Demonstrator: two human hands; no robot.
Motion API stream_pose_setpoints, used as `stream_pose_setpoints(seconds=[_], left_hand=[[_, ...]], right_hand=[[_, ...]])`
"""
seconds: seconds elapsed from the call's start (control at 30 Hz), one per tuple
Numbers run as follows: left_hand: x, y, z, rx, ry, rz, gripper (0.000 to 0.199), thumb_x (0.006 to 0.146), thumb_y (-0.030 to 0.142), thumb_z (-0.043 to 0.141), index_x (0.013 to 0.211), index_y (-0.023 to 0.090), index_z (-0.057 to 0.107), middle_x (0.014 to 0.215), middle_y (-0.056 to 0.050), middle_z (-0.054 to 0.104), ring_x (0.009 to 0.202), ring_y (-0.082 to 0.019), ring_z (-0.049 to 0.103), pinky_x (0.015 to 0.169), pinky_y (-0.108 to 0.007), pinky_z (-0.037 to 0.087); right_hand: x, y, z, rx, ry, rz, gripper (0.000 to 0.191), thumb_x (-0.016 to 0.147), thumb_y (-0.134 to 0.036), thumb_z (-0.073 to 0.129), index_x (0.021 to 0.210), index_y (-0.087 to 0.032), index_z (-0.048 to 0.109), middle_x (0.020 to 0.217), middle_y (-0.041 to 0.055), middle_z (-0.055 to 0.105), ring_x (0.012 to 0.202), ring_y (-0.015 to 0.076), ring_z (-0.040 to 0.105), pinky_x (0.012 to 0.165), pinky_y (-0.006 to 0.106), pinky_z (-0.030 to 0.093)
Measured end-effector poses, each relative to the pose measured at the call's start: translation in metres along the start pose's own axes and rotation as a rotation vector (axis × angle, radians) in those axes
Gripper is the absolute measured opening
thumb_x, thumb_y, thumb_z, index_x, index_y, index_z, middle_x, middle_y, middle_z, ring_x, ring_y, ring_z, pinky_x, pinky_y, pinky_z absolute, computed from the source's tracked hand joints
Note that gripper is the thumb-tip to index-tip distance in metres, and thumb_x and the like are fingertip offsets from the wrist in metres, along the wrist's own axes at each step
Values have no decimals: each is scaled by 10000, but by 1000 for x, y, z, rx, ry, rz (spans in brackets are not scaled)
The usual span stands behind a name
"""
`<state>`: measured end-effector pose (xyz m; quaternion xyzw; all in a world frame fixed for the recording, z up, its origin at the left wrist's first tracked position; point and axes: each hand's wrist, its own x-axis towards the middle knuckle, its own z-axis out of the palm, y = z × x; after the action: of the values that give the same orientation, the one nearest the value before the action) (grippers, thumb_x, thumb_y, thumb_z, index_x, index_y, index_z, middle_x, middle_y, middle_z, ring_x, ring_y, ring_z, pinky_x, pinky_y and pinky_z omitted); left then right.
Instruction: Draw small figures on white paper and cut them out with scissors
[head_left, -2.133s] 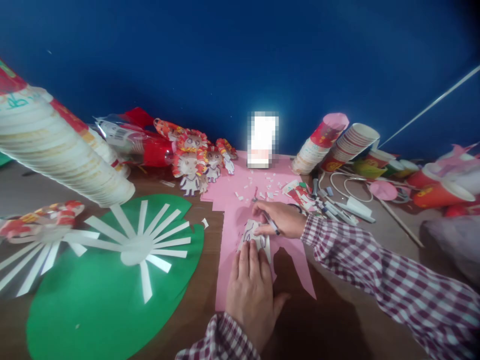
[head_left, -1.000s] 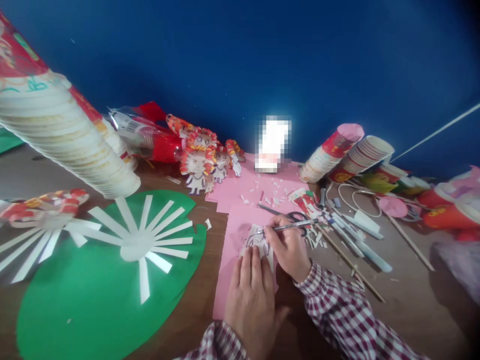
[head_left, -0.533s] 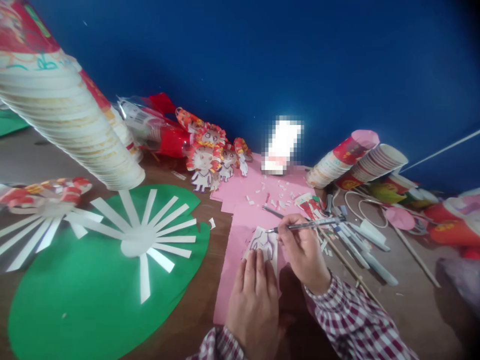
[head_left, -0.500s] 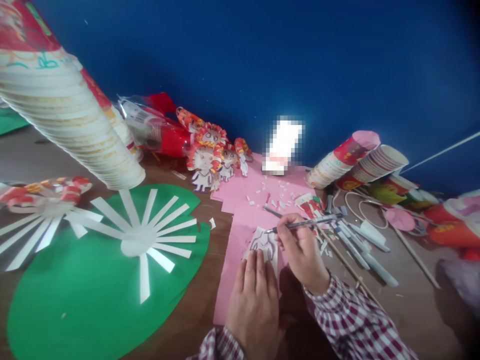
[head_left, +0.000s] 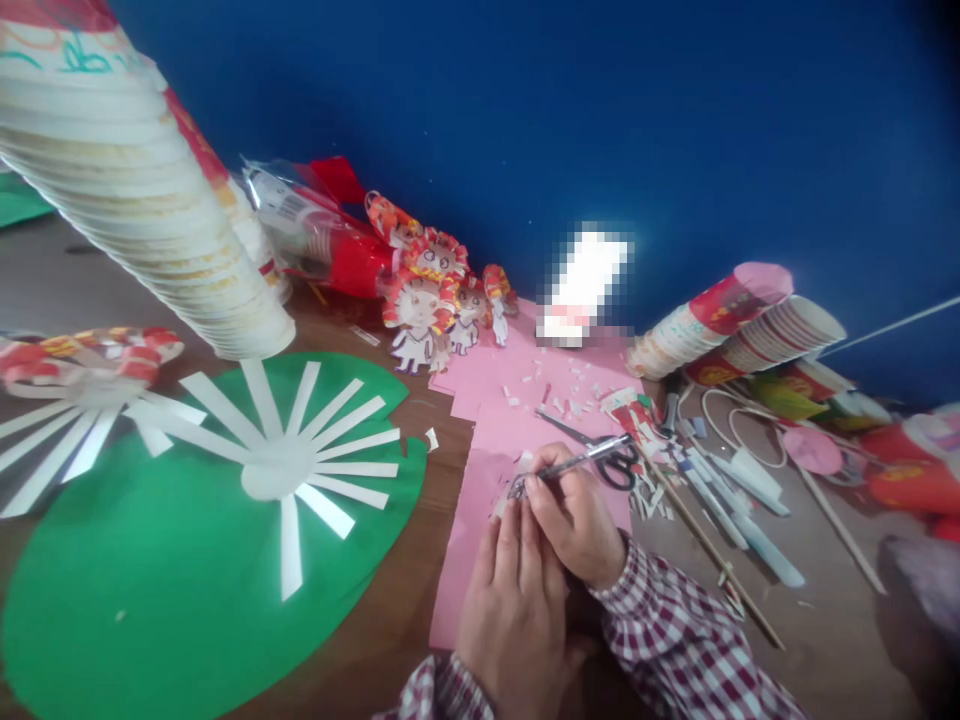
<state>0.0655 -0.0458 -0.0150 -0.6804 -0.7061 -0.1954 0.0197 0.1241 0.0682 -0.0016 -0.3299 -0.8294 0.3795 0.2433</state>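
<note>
My right hand is closed in a writing grip on a pen, its tip down at a small piece of white paper with a dark-outlined figure drawn on it. My left hand lies flat on that paper, fingers stretched forward, covering most of it. Both hands touch or nearly touch at the fingers. Under them lies pink paper. Black-handled scissors rest just beyond my right hand, partly hidden by the pen.
On the left, a white paper cup cut into strips lies on a green paper leaf. Tall stacked cups lean behind it. Lion-like paper figures stand at the back; markers and a wooden stick lie right.
My right hand has moved left and down with the pen, closer to my left fingers, uncovering the scissors. My left hand stays on the paper. The whole view has shifted slightly.
</note>
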Motion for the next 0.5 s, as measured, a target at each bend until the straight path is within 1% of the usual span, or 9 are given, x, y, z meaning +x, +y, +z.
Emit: stream_pose_setpoints(seconds=[0.17, 0.33, 0.4, 0.5], left_hand=[[0, 0, 0, 3, -4, 1, 844, 597, 679, 571, 1138, 32, 577, 1244, -215, 519, 1170, -356, 452, 967, -440, 348], [-1, 0, 2, 4, -17, -12, 936, 520, 678, 632, 1184, 25, 535, 1286, -222, 475, 1202, -359, 414, 995, -440, 322], [-1, 1, 3, 1, -29, -12, 945, 523, 680, 628, 1200, 29, 520, 1300, -220, 463, 1217, -357, 396, 1005, -441, 310], [-2, 1, 3, 4, -52, -12, 930, 564, 684, 595, 1220, 31, 498, 1318, -220, 443, 1241, -354, 366, 1016, -451, 296]], right_hand=[[0, -1, 0, -37, -51, 16, 39, 836, -159, 432, 845, -193, 448, 690, -8, 504, 622, 143, 510, 592, 257, 411], [1, -1, 0, -50, -67, 15, 39, 836, -159, 432, 840, -196, 441, 682, -13, 498, 605, 137, 504, 581, 253, 409], [1, -2, 0, -61, -66, 13, 41, 831, -157, 435, 830, -198, 442, 677, -14, 495, 600, 137, 503, 577, 254, 407], [1, -2, 0, -80, -68, 20, 43, 827, -157, 439, 830, -199, 443, 664, -15, 497, 588, 139, 502, 574, 258, 408]])
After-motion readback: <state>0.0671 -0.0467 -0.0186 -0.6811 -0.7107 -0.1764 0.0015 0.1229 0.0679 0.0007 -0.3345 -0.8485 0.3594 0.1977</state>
